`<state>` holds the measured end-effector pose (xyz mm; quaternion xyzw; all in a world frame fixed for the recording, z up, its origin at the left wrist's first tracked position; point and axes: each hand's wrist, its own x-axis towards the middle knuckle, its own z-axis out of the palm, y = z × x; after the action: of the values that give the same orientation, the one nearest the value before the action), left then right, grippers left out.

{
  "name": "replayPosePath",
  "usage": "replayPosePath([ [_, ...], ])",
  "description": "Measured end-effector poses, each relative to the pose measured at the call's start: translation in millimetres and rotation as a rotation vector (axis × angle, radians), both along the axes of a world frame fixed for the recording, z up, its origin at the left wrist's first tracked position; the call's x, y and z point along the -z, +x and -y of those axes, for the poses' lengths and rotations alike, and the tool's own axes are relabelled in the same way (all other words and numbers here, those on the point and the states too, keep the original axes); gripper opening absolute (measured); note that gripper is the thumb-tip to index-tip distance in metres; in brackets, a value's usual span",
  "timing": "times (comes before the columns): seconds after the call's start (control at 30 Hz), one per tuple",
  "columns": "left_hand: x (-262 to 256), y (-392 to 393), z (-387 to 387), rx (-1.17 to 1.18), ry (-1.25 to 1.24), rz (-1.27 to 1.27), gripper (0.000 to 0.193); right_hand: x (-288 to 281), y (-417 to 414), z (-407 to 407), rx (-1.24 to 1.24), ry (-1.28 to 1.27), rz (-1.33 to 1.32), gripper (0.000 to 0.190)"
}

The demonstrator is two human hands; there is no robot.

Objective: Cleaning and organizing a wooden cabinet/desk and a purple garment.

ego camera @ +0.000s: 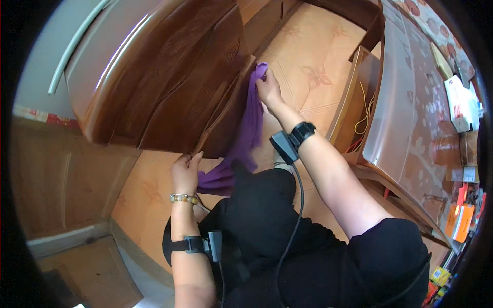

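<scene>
My right hand [269,90] pinches the bunched upper end of a purple cloth [252,115] beside the edge of a dark-brown carved wooden furniture panel [173,104]. From there the cloth hangs down along the panel, and its lower part spreads behind my black-clothed knee [258,196] toward my left wrist. My left hand [185,173] has its thumb and fingers on the near lower edge of the panel, at the end of a raised moulding; some fingers are hidden. Black straps hold small cabled devices on my right wrist [302,134] and left forearm [188,244].
Orange floor tiles [319,77] with flower patterns lie beyond the panel. On the right stands a table with a clear cover [400,115], boxes along its far side, and an open drawer [360,100] holding yellow and red cords. A wooden cabinet [73,173] is at left.
</scene>
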<state>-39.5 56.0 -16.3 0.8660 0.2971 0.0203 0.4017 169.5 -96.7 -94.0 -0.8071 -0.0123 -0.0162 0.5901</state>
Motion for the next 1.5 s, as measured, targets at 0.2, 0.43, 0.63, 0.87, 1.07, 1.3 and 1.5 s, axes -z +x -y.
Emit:
replayPosePath([
  [0.2,7.2,-3.6,-8.4,0.041,0.180,0.093,0.027,17.2,-26.9,-20.1,-0.139,0.029,-0.112,0.033],
  [0.43,-24.6,7.6,5.6,0.026,0.506,-0.312,0.030,-0.4,-106.7,-40.5,-0.836,-0.010,0.063,0.026],
  [0.63,2.1,-3.2,-8.6,0.032,0.539,-0.085,0.030,4.6,-91.1,-40.7,-0.588,0.014,0.044,0.024],
  [0.87,-23.1,3.1,-1.8,0.081,0.505,-0.285,0.030,17.7,-17.6,-26.3,-0.068,0.069,-0.011,0.026],
  [1.07,-18.5,1.3,1.9,0.053,0.486,-0.286,0.034,31.9,-17.5,-25.8,0.044,0.149,0.096,0.019],
  [1.3,-19.1,3.6,-2.9,0.011,0.443,-0.330,0.036,19.7,-20.4,-22.2,0.018,0.115,0.232,0.028],
  [1.5,-14.8,0.2,-11.2,-0.013,0.454,-0.368,0.038,16.3,-53.1,-30.3,-0.069,0.089,0.211,0.017],
])
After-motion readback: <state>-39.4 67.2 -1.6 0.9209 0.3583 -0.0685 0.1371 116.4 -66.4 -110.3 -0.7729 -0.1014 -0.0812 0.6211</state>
